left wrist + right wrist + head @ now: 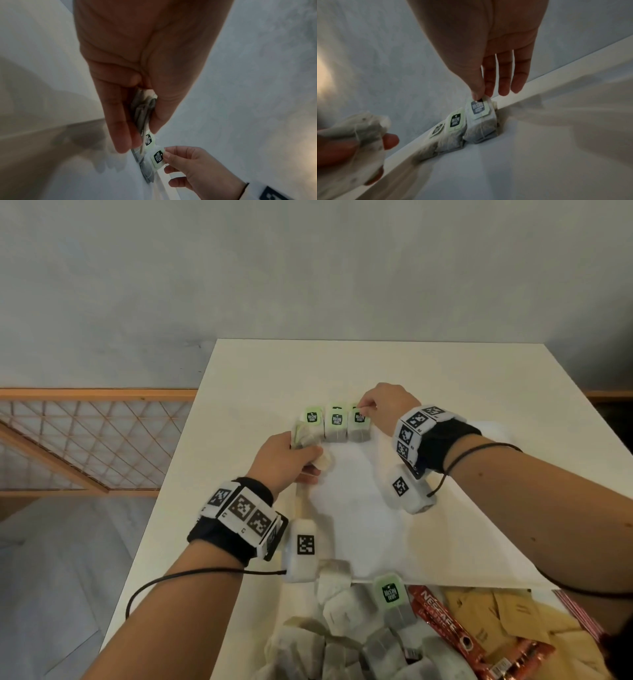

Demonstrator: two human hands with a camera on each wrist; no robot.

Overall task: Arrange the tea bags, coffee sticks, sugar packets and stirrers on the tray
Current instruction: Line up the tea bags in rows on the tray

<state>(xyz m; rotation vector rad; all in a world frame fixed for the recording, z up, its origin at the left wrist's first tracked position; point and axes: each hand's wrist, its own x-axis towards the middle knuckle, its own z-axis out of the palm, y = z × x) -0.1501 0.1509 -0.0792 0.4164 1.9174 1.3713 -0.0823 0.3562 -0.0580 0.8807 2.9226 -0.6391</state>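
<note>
Three tea bags (335,424) with pale green tags stood in a row against the white tray's (370,518) far rim. Right hand (385,405) pinched the rightmost bag's tag between thumb and forefinger; left hand (284,457) clutched a bunch of bags (306,440). Nearer lay loose tea bags (342,611), red coffee sticks (445,625), brown sugar packets (507,621).

Thin gauzy paper tea bags (359,426) with pale green card tags, smooth matt white tray (363,508), glossy red foil coffee sticks (445,625) lower right, orange wooden lattice (85,440) at left
</note>
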